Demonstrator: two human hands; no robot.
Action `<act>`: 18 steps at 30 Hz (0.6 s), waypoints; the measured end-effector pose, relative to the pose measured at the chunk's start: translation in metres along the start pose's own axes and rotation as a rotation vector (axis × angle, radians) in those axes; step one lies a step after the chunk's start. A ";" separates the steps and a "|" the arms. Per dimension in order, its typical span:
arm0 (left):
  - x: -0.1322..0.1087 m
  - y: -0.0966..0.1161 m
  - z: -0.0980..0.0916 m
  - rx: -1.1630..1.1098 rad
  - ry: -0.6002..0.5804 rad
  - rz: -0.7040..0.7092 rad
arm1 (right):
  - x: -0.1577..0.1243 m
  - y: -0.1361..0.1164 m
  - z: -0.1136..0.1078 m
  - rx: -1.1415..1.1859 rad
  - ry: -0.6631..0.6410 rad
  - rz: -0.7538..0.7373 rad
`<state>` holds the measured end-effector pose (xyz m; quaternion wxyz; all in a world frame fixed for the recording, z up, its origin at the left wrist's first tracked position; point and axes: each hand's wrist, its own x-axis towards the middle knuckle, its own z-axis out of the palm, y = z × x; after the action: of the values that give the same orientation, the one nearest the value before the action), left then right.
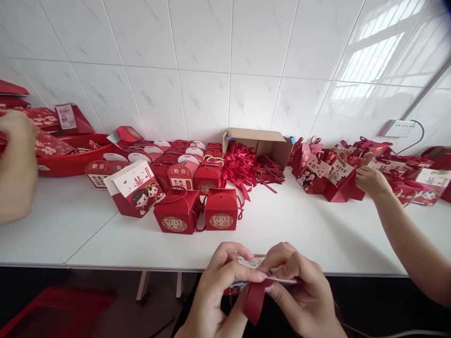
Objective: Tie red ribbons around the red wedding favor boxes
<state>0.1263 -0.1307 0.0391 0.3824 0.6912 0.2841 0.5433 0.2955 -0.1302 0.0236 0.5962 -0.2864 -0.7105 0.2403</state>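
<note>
Both hands meet at the table's front edge around a small box [251, 258] with a pale printed top, mostly covered by my fingers. A dark red ribbon [254, 300] hangs from between them. My left hand [225, 286] pinches the ribbon near its upper end while its fingers rest along the box. My right hand [299, 286] has its thumb and fingers pressed together at the same spot, on the ribbon and box. Beyond them on the white table [282, 225] stand two red boxes [176, 217] [221, 213] with cord handles.
A cardboard box [259, 135] spills red ribbons [239, 164]. Rows of red boxes [181, 176] stand left of it. A red basin [81, 159] and another person's arm [17, 169] are far left. Another person's hand [373, 183] touches boxes [340, 180] at right.
</note>
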 end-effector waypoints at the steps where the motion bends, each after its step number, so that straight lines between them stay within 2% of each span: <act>1: 0.001 -0.001 0.000 -0.005 -0.006 0.003 | 0.000 0.000 0.000 -0.002 0.002 0.013; 7: 0.007 -0.003 -0.003 -0.045 -0.046 -0.030 | 0.003 -0.002 0.001 0.066 0.045 0.137; 11: 0.011 -0.006 -0.002 0.011 -0.027 0.006 | 0.006 0.004 0.006 0.174 0.153 0.201; 14: 0.012 -0.020 0.004 0.082 0.105 0.003 | -0.005 0.018 0.004 0.182 0.128 0.283; 16: 0.013 -0.037 0.009 0.128 0.239 -0.010 | -0.018 0.031 -0.003 0.037 0.040 0.333; 18: 0.012 -0.055 0.013 0.215 0.316 0.011 | -0.029 0.044 -0.017 -0.179 0.014 0.351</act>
<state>0.1437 -0.0934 -0.0024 0.2538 0.6357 0.3935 0.6137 0.3208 -0.1188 -0.0244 0.5223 -0.4593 -0.6641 0.2744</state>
